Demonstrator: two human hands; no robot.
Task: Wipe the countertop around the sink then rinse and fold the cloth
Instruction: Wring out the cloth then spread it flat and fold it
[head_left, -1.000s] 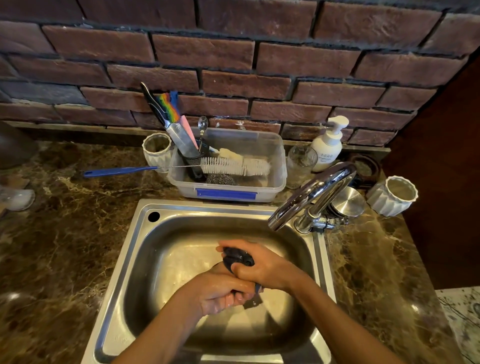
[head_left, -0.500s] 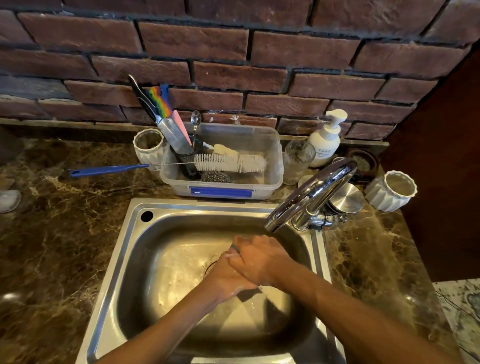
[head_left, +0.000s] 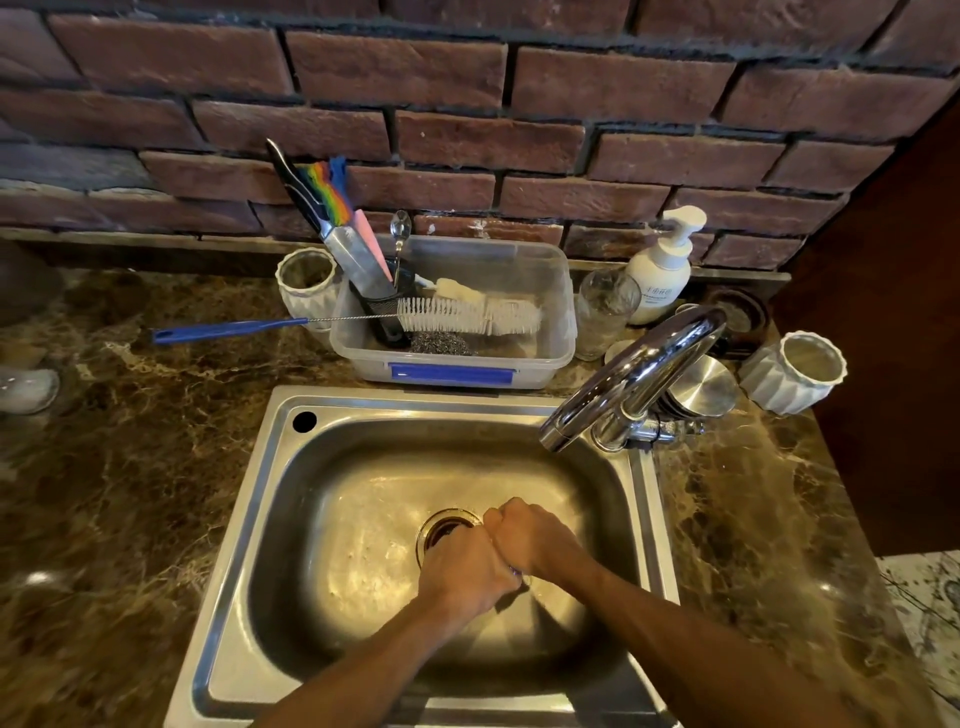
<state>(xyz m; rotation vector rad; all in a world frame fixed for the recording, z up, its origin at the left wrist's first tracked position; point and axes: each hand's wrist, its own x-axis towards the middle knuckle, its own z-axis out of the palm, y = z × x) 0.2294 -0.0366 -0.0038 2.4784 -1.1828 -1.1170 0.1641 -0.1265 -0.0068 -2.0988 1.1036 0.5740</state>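
Note:
Both my hands are clenched together over the steel sink (head_left: 332, 415), just right of the drain (head_left: 441, 527). My left hand (head_left: 462, 571) and my right hand (head_left: 535, 538) grip a dark cloth (head_left: 517, 573) between them. The cloth is almost wholly hidden inside the fists; only a small dark sliver shows beneath where they meet. The chrome faucet (head_left: 634, 379) arches over the sink's back right corner, and no water is visible running from it. The brown marble countertop (head_left: 130, 493) surrounds the sink.
Behind the sink stands a clear plastic tub (head_left: 457, 364) with a bottle brush, scourer and knives. A blue brush handle (head_left: 228, 329) sticks out left. White ribbed cups (head_left: 306, 283) (head_left: 795, 371), a glass (head_left: 605, 312), a soap pump bottle (head_left: 662, 270) and a steel lid (head_left: 706, 387) crowd the back right.
The two hands have closed tighter around the cloth and dropped lower in the basin toward the drain. The dark cloth that showed above the fists a second ago is now nearly hidden.

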